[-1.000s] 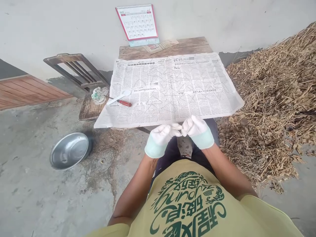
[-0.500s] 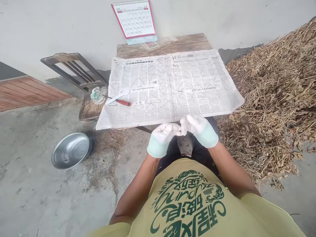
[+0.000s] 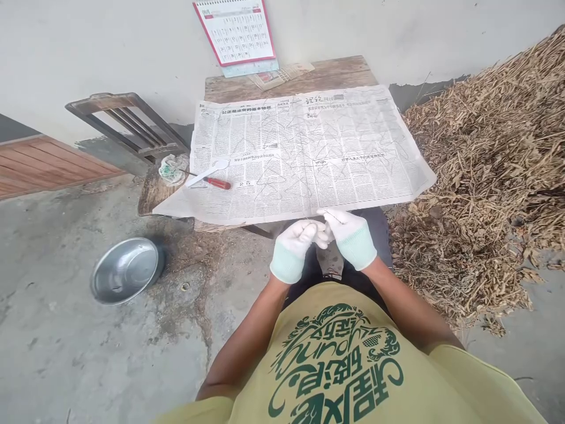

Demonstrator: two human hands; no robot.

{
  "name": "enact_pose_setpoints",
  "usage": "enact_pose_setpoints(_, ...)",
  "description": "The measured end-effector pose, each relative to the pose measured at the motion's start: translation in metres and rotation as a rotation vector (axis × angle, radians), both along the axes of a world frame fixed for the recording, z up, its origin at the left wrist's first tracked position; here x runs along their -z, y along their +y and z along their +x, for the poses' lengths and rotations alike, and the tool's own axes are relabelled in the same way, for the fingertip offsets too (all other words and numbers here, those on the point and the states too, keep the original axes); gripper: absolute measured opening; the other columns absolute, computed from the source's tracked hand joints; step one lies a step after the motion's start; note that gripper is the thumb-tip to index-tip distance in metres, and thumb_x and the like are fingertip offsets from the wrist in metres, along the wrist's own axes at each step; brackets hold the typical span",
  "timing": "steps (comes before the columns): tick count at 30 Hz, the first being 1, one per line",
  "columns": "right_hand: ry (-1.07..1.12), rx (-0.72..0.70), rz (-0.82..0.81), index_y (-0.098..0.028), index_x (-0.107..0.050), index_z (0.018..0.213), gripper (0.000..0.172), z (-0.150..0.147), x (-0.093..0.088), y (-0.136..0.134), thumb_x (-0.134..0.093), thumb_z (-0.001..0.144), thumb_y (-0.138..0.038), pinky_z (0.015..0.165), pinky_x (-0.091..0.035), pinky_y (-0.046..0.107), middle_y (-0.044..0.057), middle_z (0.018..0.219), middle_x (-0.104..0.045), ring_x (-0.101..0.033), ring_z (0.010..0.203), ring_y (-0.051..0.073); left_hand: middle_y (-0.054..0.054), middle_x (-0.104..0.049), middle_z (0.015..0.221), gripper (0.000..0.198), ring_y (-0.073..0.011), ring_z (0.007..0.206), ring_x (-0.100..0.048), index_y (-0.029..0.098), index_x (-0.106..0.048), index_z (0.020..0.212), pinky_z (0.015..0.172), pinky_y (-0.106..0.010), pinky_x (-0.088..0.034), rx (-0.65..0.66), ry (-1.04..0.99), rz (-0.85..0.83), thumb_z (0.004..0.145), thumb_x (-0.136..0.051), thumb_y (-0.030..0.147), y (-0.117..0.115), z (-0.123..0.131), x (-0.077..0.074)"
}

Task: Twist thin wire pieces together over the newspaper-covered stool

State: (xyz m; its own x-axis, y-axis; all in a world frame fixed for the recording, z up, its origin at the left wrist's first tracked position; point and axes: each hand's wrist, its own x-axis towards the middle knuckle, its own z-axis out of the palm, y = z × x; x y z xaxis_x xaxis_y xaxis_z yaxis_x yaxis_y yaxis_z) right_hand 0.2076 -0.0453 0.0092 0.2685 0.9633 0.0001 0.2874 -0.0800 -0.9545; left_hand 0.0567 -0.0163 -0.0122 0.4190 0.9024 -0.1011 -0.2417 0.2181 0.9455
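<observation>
Both my hands wear white gloves with pale green cuffs and meet just below the near edge of a spread newspaper [image 3: 300, 156]. My left hand [image 3: 295, 247] is curled, with its fingertips pressed against those of my right hand [image 3: 346, 235]. The right hand's fingers are pinched together too. Whatever sits between the fingertips is too small to make out. The newspaper covers a low wooden table [image 3: 309, 73].
A red-handled tool [image 3: 216, 182] and a white spoon [image 3: 207, 172] lie at the paper's left edge, beside a crumpled rag [image 3: 170, 166]. A metal bowl [image 3: 126, 270] sits on the concrete floor. Dry stalks [image 3: 489, 171] are piled on the right. A calendar [image 3: 236, 32] leans on the wall.
My hands have stayed pressed together and shifted slightly up towards the newspaper's edge. The view has tilted a little. Nothing on the table has moved.
</observation>
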Motion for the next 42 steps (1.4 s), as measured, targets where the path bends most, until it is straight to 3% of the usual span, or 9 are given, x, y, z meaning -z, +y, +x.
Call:
enact_pose_setpoints(3, -0.152, -0.041, 0.036, -0.024, -0.079, 0.111, 0.032, 0.002, 0.002, 0.002, -0.05, 0.099, -0.032, 0.079, -0.057, 0.029, 0.001, 0.09, -0.078, -0.071, 0.078, 0.017, -0.007, -0.078, 0.086, 0.03, -0.0176, 0.068, -0.071, 0.015, -0.074, 0.099, 0.076, -0.036, -0.06, 0.011, -0.026, -0.062, 0.092, -0.069, 0.044, 0.002, 0.001, 0.004)
enact_pose_setpoints(8, -0.292, -0.049, 0.053, -0.021, -0.073, 0.125, 0.036, -0.003, 0.003, 0.002, -0.048, 0.1, -0.029, 0.093, -0.056, 0.036, 0.006, 0.112, -0.077, -0.073, 0.098, 0.022, -0.008, -0.077, 0.087, 0.039, -0.0181, 0.073, -0.073, 0.013, -0.073, 0.108, 0.084, -0.037, -0.06, -0.118, 0.021, -0.144, 0.086, -0.075, 0.044, 0.007, -0.001, 0.007)
enact_pose_setpoints(13, -0.274, 0.098, 0.048, -0.025, -0.073, 0.123, 0.034, -0.012, 0.02, -0.001, -0.049, 0.1, -0.027, 0.094, -0.058, 0.035, 0.002, 0.108, -0.078, -0.073, 0.098, 0.021, -0.007, -0.078, 0.09, 0.045, -0.0177, 0.075, -0.075, 0.012, -0.071, 0.117, 0.085, -0.036, -0.06, -0.147, 0.046, -0.175, 0.083, -0.078, 0.041, 0.008, 0.0, 0.006)
enact_pose_setpoints(17, -0.423, 0.05, 0.174, -0.021, -0.072, 0.122, 0.035, -0.012, 0.036, -0.001, -0.042, 0.104, -0.026, 0.095, -0.056, 0.035, 0.006, 0.112, -0.077, -0.071, 0.101, 0.022, -0.006, -0.078, 0.087, 0.041, -0.0174, 0.074, -0.075, 0.011, -0.07, 0.12, 0.084, -0.035, -0.06, -0.156, 0.193, -0.18, 0.087, -0.071, 0.035, 0.007, 0.007, 0.005)
enact_pose_setpoints(23, -0.738, -0.152, 0.167, -0.017, -0.07, 0.124, 0.037, -0.005, 0.046, 0.005, -0.039, 0.103, -0.017, 0.084, -0.052, 0.036, 0.011, 0.095, -0.073, -0.068, 0.088, 0.024, -0.001, -0.078, 0.088, 0.041, -0.0144, 0.078, -0.075, 0.016, -0.068, 0.129, 0.084, -0.027, -0.057, -0.122, 0.515, -0.041, 0.091, -0.052, 0.016, 0.01, 0.011, 0.004)
enact_pose_setpoints(30, -0.88, -0.267, 0.165, -0.015, -0.071, 0.119, 0.033, -0.001, 0.049, 0.008, -0.042, 0.101, -0.012, 0.078, -0.046, 0.034, 0.011, 0.089, -0.068, -0.061, 0.08, 0.024, -0.003, -0.078, 0.104, 0.035, -0.0203, 0.103, -0.071, 0.022, -0.072, 0.123, 0.099, -0.03, -0.05, -0.092, 0.978, 0.222, 0.091, -0.058, 0.017, 0.013, 0.01, 0.0)
enact_pose_setpoints(33, -0.898, -0.295, 0.185, -0.014, -0.07, 0.119, 0.031, 0.001, 0.051, 0.007, -0.045, 0.101, -0.012, 0.078, -0.045, 0.034, 0.01, 0.086, -0.067, -0.059, 0.079, 0.023, -0.003, -0.078, 0.107, 0.028, -0.0212, 0.103, -0.069, 0.025, -0.074, 0.112, 0.094, -0.03, -0.05, -0.028, 1.069, 0.316, 0.093, -0.055, 0.018, 0.013, 0.011, -0.002)
enact_pose_setpoints(37, -0.885, -0.327, 0.228, -0.013, -0.069, 0.116, 0.03, 0.004, 0.053, 0.007, -0.043, 0.102, -0.012, 0.081, -0.046, 0.034, 0.011, 0.089, -0.068, -0.059, 0.083, 0.023, -0.003, -0.077, 0.096, 0.024, -0.0215, 0.09, -0.069, 0.026, -0.074, 0.097, 0.083, -0.03, -0.05, 0.019, 1.169, 0.352, 0.095, -0.051, 0.021, 0.013, 0.011, -0.002)
enact_pose_setpoints(42, -0.888, -0.344, 0.228, -0.013, -0.07, 0.112, 0.03, 0.006, 0.052, 0.007, -0.043, 0.1, -0.008, 0.077, -0.046, 0.032, 0.01, 0.087, -0.067, -0.059, 0.08, 0.022, -0.002, -0.077, 0.1, 0.026, -0.021, 0.093, -0.069, 0.027, -0.074, 0.098, 0.082, -0.029, -0.048, 0.016, 1.218, 0.364, 0.096, -0.049, 0.021, 0.012, 0.011, -0.002)
